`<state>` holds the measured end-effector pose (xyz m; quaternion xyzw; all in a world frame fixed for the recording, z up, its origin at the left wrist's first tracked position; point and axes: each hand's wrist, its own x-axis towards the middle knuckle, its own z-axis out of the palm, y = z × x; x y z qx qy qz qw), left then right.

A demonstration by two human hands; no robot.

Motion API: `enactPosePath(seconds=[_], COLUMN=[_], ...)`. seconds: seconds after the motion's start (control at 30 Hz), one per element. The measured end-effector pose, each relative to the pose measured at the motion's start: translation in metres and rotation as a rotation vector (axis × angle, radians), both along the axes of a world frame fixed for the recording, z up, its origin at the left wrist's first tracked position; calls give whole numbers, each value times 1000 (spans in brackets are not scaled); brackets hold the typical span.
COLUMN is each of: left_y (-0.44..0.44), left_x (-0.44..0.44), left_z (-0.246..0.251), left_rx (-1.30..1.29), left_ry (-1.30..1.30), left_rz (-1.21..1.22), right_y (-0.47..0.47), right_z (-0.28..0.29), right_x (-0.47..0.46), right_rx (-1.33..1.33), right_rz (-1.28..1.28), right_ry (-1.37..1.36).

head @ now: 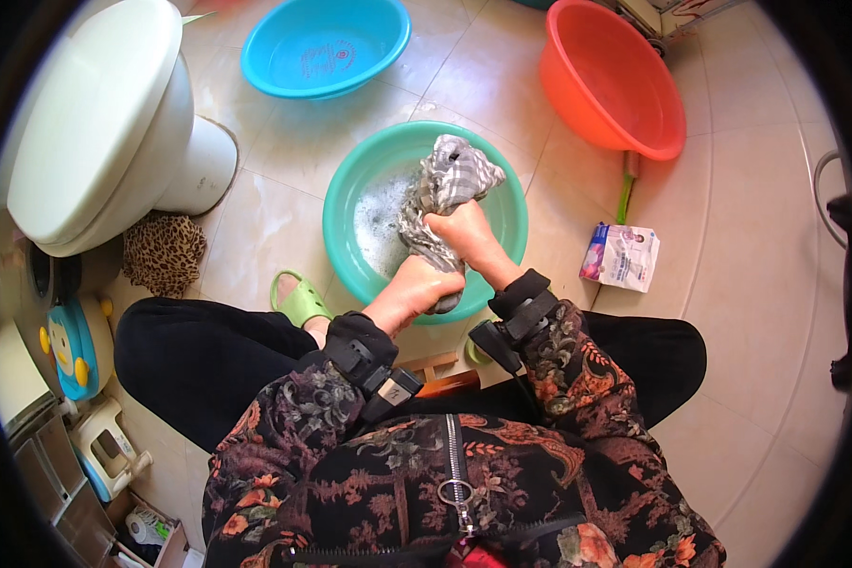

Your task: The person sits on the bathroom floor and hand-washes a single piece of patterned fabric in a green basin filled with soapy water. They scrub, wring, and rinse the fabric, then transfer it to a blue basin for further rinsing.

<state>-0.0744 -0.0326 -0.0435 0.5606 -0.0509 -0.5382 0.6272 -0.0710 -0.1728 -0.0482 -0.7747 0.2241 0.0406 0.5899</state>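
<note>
A wet grey-and-white plaid cloth [461, 167] is bunched and twisted between my two hands, above a green plastic basin [342, 234]. My left hand [419, 290] is closed around its lower end, and a short dark piece pokes out below the fist. Farther up, my right hand [470, 238] grips the middle of the cloth, whose loose top end fans out toward the basin's far right rim. Sudsy greyish water [380, 220] shows in the basin's left half; my hands and the cloth hide part of the rest.
A blue basin [326, 50] and a red basin [610, 78] stand beyond. On the left is a white toilet [99, 121], with a leopard-print cloth [163, 254] by its base. A printed package [619, 257] lies at right. My foot wears a green slipper [302, 299]; wooden stool parts [447, 383] show below.
</note>
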Motion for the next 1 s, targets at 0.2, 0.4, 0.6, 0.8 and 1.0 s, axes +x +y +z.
enactPosePath(seconds=[0.2,0.4,0.6,0.8,1.0], left_y=[-2,14,9,2,4], left_x=[-4,11,28,0,-2], left_z=[18,6,-3,16,25], left_rx=[-35,13,-405,-494,-393], left_ry=[-23,317,889,929,731], left_rz=[163,67,423,378,234], right_y=[-4,-13,-20,5,-6], right_z=[-1,9,-2,-22,0], right_x=[0,-12,-50,-43,-24], right_rx=[-88,683,1382,1680,1569], right_rz=[-20,69,25,-24,-231], right_ry=[322,191,290,-42,-99])
